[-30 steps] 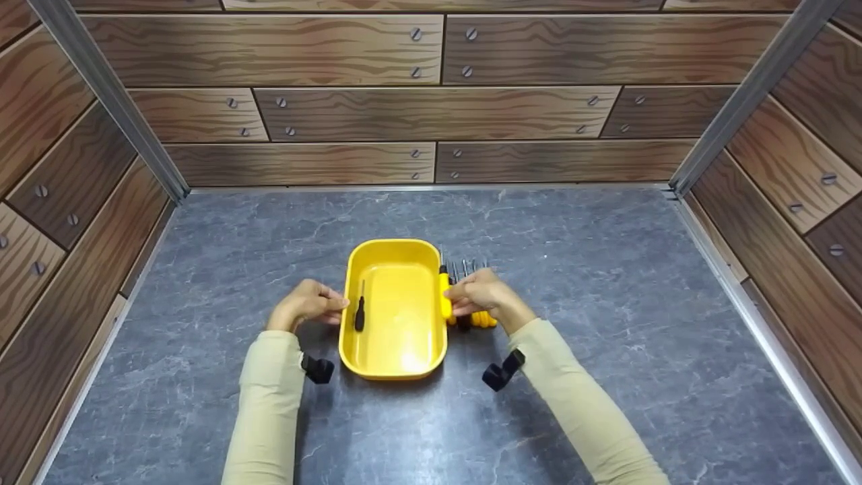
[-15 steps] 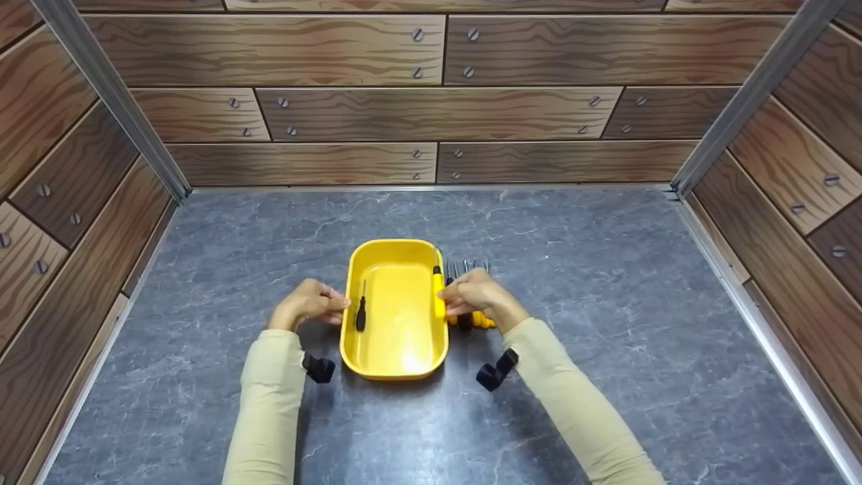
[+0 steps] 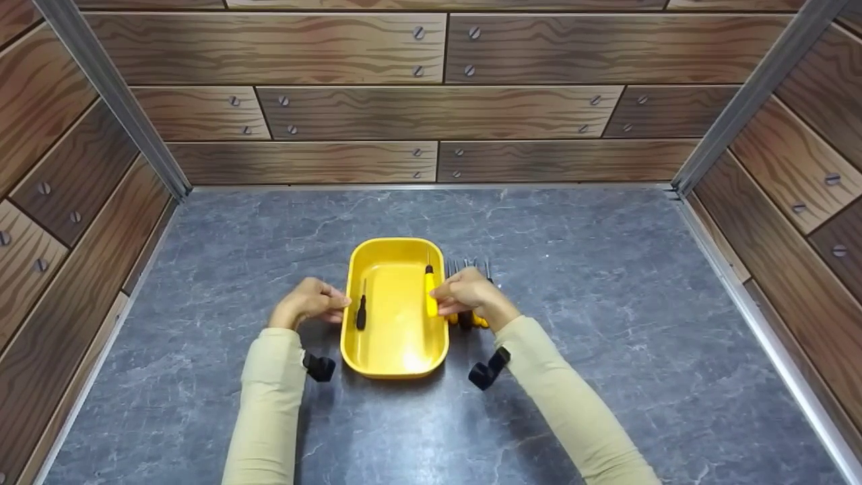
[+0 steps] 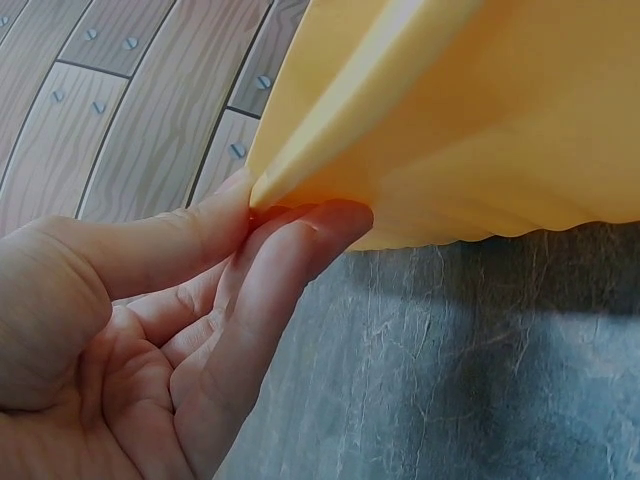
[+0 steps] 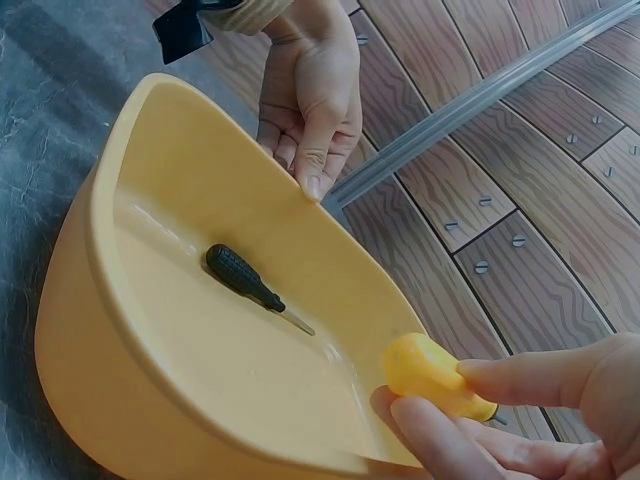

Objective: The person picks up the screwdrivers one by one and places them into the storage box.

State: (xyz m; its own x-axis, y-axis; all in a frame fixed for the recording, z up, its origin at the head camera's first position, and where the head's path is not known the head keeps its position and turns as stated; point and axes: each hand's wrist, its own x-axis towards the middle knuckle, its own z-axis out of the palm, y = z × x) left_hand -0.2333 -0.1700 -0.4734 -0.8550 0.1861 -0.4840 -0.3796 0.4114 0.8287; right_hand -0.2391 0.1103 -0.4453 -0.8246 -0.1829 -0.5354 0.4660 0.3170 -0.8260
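Yellow tray (image 3: 397,347), one: deep, rectangular with rounded corners, opening upward, on the dark grey marble-patterned tabletop (image 3: 606,303), between both hands.

Left hand (image 3: 311,303), one: at the left long side of the tray, pinching the rim, thumb on the upper edge and fingers bent beneath, as seen from the left wrist.

Right hand (image 3: 471,294), one: above the right rim of the tray, holding a yellow-handled screwdriver between thumb and fingers.

Yellow-handled screwdriver (image 3: 431,293), one: over the right part of the tray, near the right wall; black collar below a thin metal shaft, tip toward the far end. Contact with the tray: impossible to tell.

Black-handled screwdriver (image 3: 361,315), one: inside the tray, along the left wall, ribbed grip toward the near end, shaft toward the far end.

Row of screwdrivers (image 3: 479,320), several: on the tabletop just beside the right side of the tray, shafts pointing away, handles yellow and dark, partly hidden behind the right hand; exact count unclear.

Sleeves (image 3: 269,404), two: pale yellow-green, each with a black device (image 3: 489,369) at the wrist.

Surround: wood-plank-patterned panels (image 3: 337,50), with metal posts (image 3: 118,101) at the corners.
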